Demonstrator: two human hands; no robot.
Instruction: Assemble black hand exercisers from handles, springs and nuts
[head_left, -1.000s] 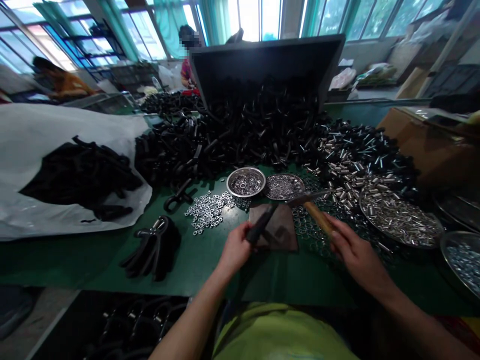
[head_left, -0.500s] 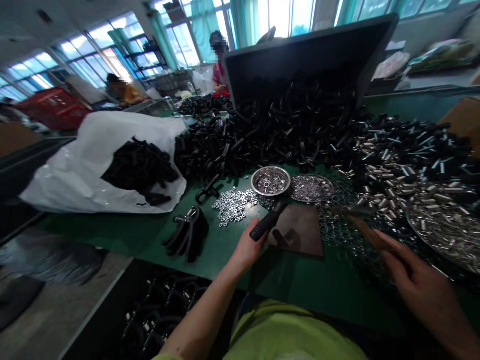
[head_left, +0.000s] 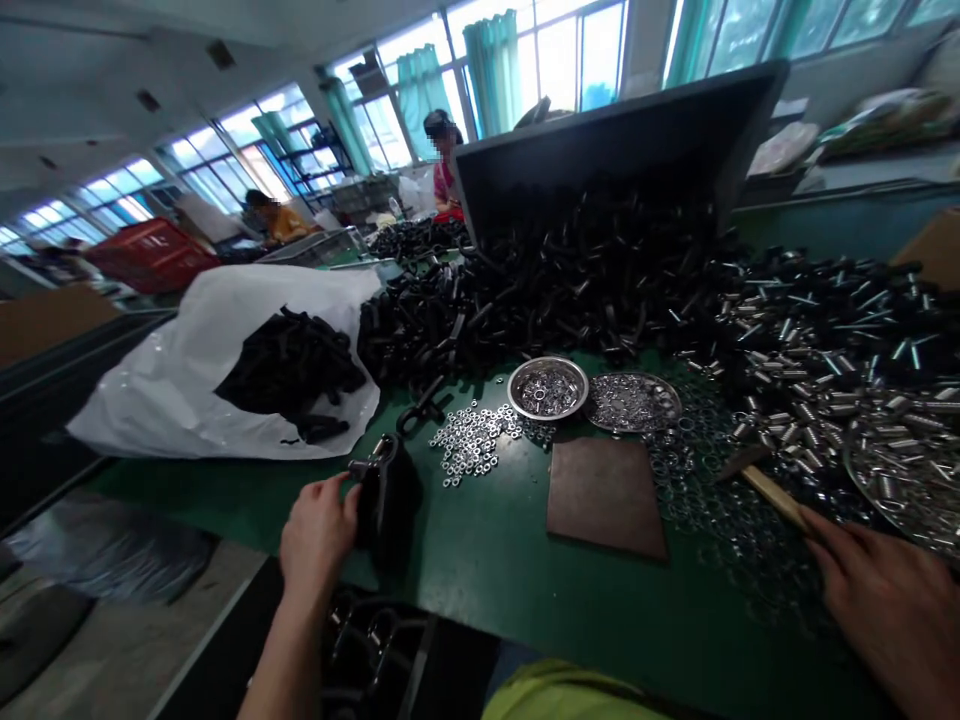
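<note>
My left hand [head_left: 319, 530] is at the left of the green table, its fingers curled against a small bunch of black plastic parts [head_left: 394, 505] with metal pins. It grips a black plastic part there, though the fingers partly hide it. In my right hand [head_left: 885, 585] is a hammer [head_left: 776, 492], held by its wooden handle, with the head over loose metal rings [head_left: 694, 480]. A flat brown square pad [head_left: 606, 497] lies between my hands with nothing on it. Small metal nuts [head_left: 469, 440] are spread left of the pad.
Behind the pad stand a steel bowl [head_left: 547, 388] and a dish [head_left: 634, 402] of small metal pieces. A heap of black parts [head_left: 555, 290] spills from a dark bin [head_left: 615, 140]. A white sack [head_left: 180, 400] stands left, springs [head_left: 840, 410] lie right. Two people sit farther back.
My left hand has moved from the pad leftward to the bunch of black parts. The black piece it held over the pad is gone from there. The hammer has shifted slightly right.
</note>
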